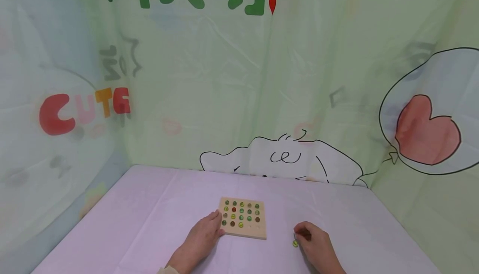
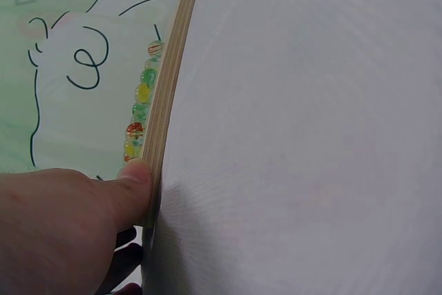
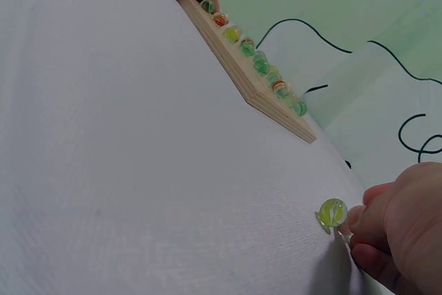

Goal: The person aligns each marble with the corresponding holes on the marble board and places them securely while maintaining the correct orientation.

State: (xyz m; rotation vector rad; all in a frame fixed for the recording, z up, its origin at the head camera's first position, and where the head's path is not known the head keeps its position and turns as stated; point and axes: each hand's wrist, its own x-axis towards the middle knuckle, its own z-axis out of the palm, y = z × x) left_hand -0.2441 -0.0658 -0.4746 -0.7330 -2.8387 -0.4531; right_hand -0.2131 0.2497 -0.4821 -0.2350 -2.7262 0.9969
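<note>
A square wooden board (image 1: 243, 233) lies on the table with rows of glass marbles, green, yellow and reddish-brown, in its hollows. Two hollows at its near right corner hold no marble. My left hand (image 1: 203, 234) grips the board's left side, thumb (image 2: 135, 181) at the near corner and fingers along the edge. To the right of the board, my right hand (image 1: 316, 243) has thumb and fingertips together on the table, pinching a clear glass marble mostly hidden by the fingers. Close beside those fingertips a yellow-green marble (image 3: 333, 212) rests on the cloth.
A pale pinkish-white cloth (image 1: 157, 207) covers the table. Behind it hangs a light green printed curtain (image 1: 209, 99), with a white side curtain (image 1: 56, 174) at the left. The table's back edge meets the curtain beyond the board.
</note>
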